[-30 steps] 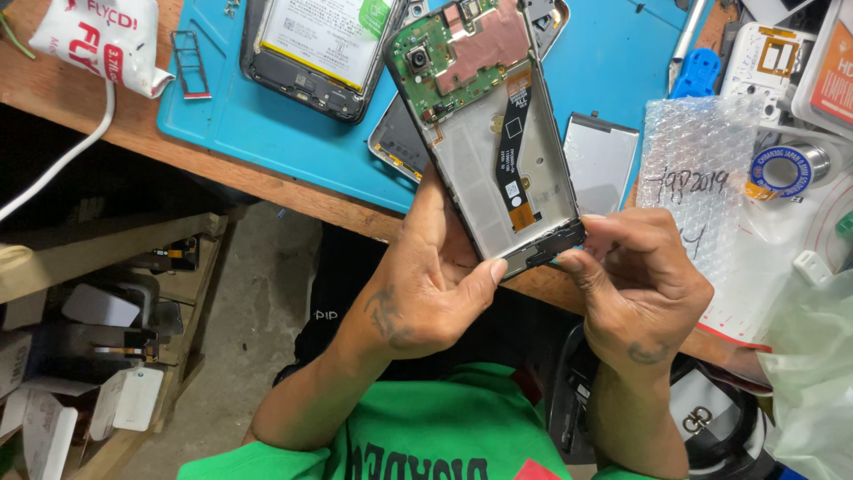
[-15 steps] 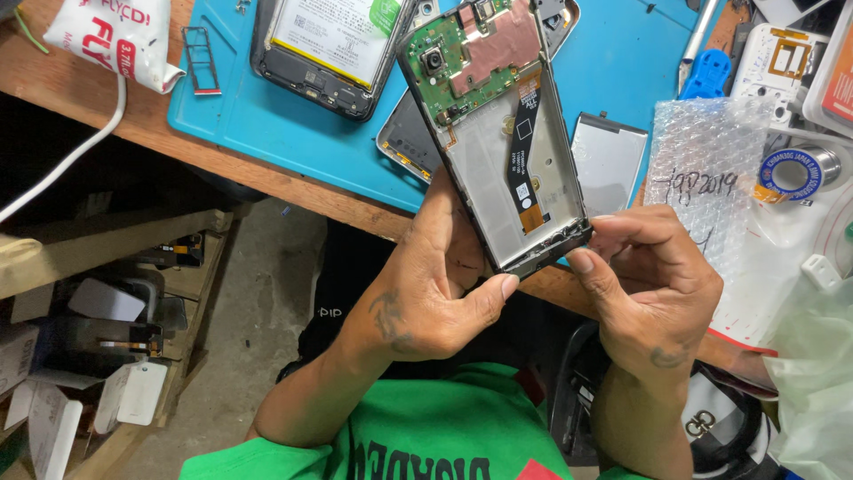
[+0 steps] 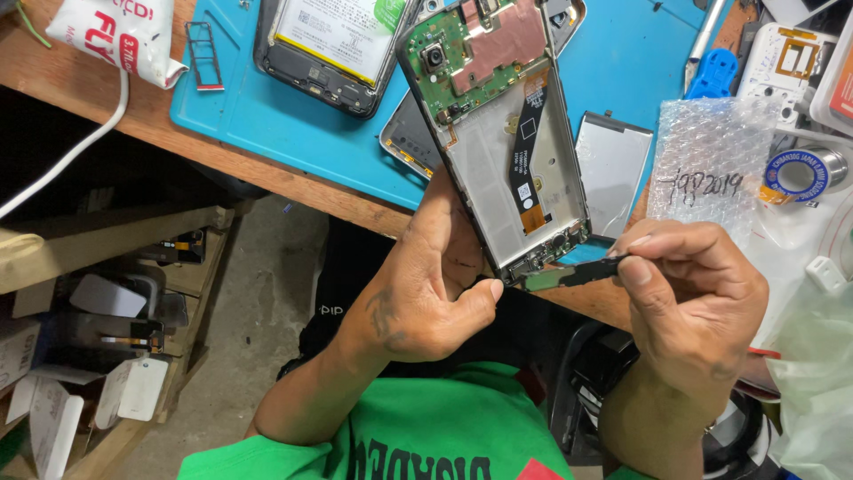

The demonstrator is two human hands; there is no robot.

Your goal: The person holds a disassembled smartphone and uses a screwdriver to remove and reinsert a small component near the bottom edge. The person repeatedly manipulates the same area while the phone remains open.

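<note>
1. Blue mat (image 3: 267,116) on desk, w/ another opened phone (image 3: 333,44).
2. Phone frame (image 3: 502,133), open, tilted above desk edge; left hand (image 3: 426,284) fingers wrapped round its lower end.
3. Right hand (image 3: 697,298) fingertips pinching small board (image 3: 569,274) just below frame's bottom.
</note>
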